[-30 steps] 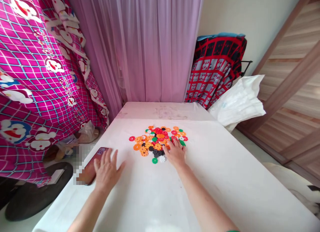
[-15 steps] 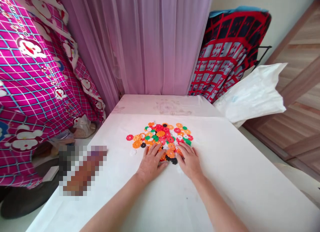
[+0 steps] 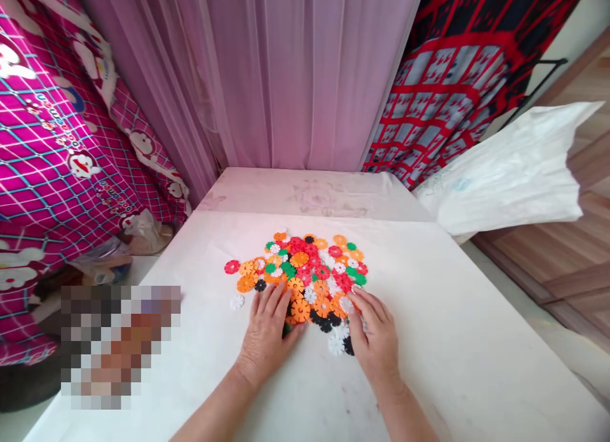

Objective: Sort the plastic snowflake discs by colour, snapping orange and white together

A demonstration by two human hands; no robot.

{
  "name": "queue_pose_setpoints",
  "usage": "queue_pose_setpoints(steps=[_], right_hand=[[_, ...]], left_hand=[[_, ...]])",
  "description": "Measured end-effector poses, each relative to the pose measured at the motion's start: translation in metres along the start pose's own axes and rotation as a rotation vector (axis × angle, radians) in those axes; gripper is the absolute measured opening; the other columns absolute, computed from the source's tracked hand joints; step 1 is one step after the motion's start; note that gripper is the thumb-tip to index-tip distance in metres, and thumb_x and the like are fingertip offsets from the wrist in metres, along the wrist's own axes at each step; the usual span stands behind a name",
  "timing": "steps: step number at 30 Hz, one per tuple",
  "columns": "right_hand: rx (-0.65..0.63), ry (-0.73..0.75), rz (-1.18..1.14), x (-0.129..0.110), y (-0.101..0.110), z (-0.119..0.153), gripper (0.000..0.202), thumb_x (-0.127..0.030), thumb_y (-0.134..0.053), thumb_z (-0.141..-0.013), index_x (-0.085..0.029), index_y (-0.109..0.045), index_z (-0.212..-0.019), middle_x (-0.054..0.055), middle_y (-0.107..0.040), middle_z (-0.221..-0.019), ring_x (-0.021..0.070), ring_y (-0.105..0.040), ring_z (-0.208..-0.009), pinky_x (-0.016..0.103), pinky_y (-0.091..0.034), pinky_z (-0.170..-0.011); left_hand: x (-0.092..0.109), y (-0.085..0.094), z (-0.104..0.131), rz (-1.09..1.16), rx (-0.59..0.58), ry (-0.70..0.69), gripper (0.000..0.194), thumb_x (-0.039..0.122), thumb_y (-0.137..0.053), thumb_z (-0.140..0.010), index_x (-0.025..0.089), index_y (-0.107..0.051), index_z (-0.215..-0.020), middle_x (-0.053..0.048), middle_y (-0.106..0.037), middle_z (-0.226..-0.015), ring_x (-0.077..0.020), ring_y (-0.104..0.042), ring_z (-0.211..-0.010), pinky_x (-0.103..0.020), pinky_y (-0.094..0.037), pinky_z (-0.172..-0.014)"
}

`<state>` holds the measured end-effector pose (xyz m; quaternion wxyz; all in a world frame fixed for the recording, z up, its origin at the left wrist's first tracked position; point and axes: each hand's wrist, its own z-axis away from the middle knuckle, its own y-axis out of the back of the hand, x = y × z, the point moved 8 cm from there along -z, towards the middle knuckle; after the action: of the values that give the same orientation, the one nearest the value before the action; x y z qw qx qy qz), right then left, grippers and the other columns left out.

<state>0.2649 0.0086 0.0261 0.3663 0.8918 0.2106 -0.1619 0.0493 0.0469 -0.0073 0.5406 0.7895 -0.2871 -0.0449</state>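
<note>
A loose pile of plastic snowflake building discs [image 3: 312, 258] in orange, red, green, white and black lies on the white tabletop [image 3: 286, 397]. At its near left edge rests my left hand [image 3: 269, 331], palm down, fingers stretched onto the discs and thumb apart. On the near right my right hand [image 3: 376, 337] is bent over the edge of the pile, thumb and fingers apart, its fingertips by a white disc [image 3: 345, 304]. Just left of that hand's thumb lie another white disc [image 3: 336, 341] and a black disc [image 3: 349, 346]. What lies under the palms is hidden.
A white plastic bag [image 3: 509, 169] stands at the table's right edge. Purple curtains [image 3: 295, 80] hang behind, with a pink patterned cloth [image 3: 71, 143] on the left and a red-and-black cloth [image 3: 457, 80] at back right. A pixelated patch covers the left table edge.
Both hands have drawn nearer to me and farther apart, uncovering more orange, black and white discs between them. Some discs now lie closer to me. The view has shifted slightly.
</note>
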Motion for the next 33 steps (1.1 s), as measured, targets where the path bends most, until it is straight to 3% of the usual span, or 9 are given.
queue_pose_setpoints(steps=[4, 9, 12, 18, 22, 25, 27, 29, 33], right_hand=[[-0.064, -0.012, 0.052, -0.002, -0.007, 0.000, 0.024, -0.027, -0.051, -0.096, -0.022, -0.068, -0.112, 0.008, -0.072, -0.115, 0.0244, -0.062, -0.109, 0.042, -0.048, -0.095], [-0.292, 0.116, 0.039, -0.021, -0.028, 0.010, 0.030, -0.030, -0.055, -0.092, -0.025, -0.068, -0.120, 0.006, -0.066, -0.133, 0.0267, -0.055, -0.125, 0.048, -0.036, -0.109], [-0.388, 0.111, 0.044, -0.013, -0.040, 0.010, 0.032, -0.027, -0.051, -0.095, -0.030, -0.068, -0.122, 0.004, -0.062, -0.139, 0.0247, -0.053, -0.129, 0.049, -0.031, -0.114], [-0.209, -0.088, 0.098, 0.038, -0.035, -0.017, 0.039, -0.026, -0.038, -0.099, -0.024, -0.068, -0.123, 0.011, -0.064, -0.134, 0.0242, -0.058, -0.125, 0.049, -0.036, -0.111], [-0.115, -0.043, 0.098, 0.023, -0.008, 0.007, 0.037, -0.031, -0.039, -0.100, -0.023, -0.067, -0.123, 0.012, -0.063, -0.134, 0.0251, -0.054, -0.129, 0.049, -0.037, -0.112], [-0.265, -0.060, 0.222, 0.009, -0.001, 0.044, 0.064, -0.054, -0.058, -0.090, -0.017, -0.052, -0.142, 0.022, -0.041, -0.154, 0.0389, -0.039, -0.141, 0.061, -0.033, -0.111], [-0.369, -0.090, 0.286, 0.008, -0.002, 0.057, 0.084, -0.061, -0.066, -0.082, -0.013, -0.045, -0.147, 0.027, -0.037, -0.155, 0.0442, -0.035, -0.143, 0.066, -0.029, -0.112], [-0.453, -0.110, 0.320, 0.013, -0.011, 0.054, 0.089, -0.062, -0.068, -0.080, -0.011, -0.043, -0.149, 0.028, -0.036, -0.156, 0.0453, -0.033, -0.144, 0.066, -0.027, -0.113], [-0.595, -0.014, 0.263, 0.015, -0.045, 0.016, 0.077, -0.053, -0.065, -0.087, -0.014, -0.044, -0.149, 0.023, -0.037, -0.157, 0.0378, -0.034, -0.146, 0.058, -0.027, -0.118]], left_hand=[[0.003, 0.000, -0.004, 0.022, -0.016, -0.067, 0.049, 0.043, -0.054, -0.094, 0.025, -0.054, -0.139, -0.012, -0.055, -0.146, -0.0293, -0.049, -0.136, -0.054, -0.040, -0.114], [0.023, 0.003, 0.001, -0.050, -0.079, -0.278, 0.068, 0.054, -0.055, -0.091, 0.030, -0.038, -0.153, -0.010, -0.040, -0.159, -0.0328, -0.034, -0.147, -0.056, -0.030, -0.118], [0.033, -0.004, 0.001, -0.037, -0.170, -0.377, 0.069, 0.058, -0.051, -0.093, 0.035, -0.031, -0.155, -0.005, -0.041, -0.159, -0.0287, -0.035, -0.146, -0.054, -0.024, -0.121], [0.017, -0.020, -0.047, -0.045, -0.188, -0.100, 0.053, 0.047, -0.049, -0.095, 0.032, -0.049, -0.146, -0.008, -0.045, -0.156, -0.0322, -0.039, -0.144, -0.060, -0.025, -0.119], [0.017, -0.017, -0.049, -0.037, -0.134, -0.024, 0.057, 0.053, -0.048, -0.095, 0.027, -0.050, -0.146, -0.012, -0.048, -0.153, -0.0336, -0.040, -0.143, -0.061, -0.023, -0.119], [0.025, -0.015, -0.022, -0.048, -0.098, -0.052, 0.093, 0.077, -0.054, -0.079, 0.020, -0.040, -0.152, -0.020, -0.040, -0.157, -0.0404, -0.033, -0.146, -0.067, -0.021, -0.117], [0.032, -0.018, -0.007, -0.067, -0.106, -0.064, 0.106, 0.085, -0.054, -0.071, 0.019, -0.039, -0.153, -0.022, -0.033, -0.160, -0.0431, -0.028, -0.148, -0.070, -0.018, -0.116], [0.032, -0.022, -0.003, -0.090, -0.116, -0.006, 0.109, 0.085, -0.054, -0.071, 0.018, -0.034, -0.155, -0.023, -0.031, -0.161, -0.0431, -0.026, -0.149, -0.072, -0.017, -0.115], [0.022, -0.029, -0.023, -0.114, -0.165, 0.143, 0.095, 0.071, -0.055, -0.082, 0.017, -0.030, -0.156, -0.023, -0.029, -0.162, -0.0406, -0.025, -0.150, -0.071, -0.019, -0.115]])
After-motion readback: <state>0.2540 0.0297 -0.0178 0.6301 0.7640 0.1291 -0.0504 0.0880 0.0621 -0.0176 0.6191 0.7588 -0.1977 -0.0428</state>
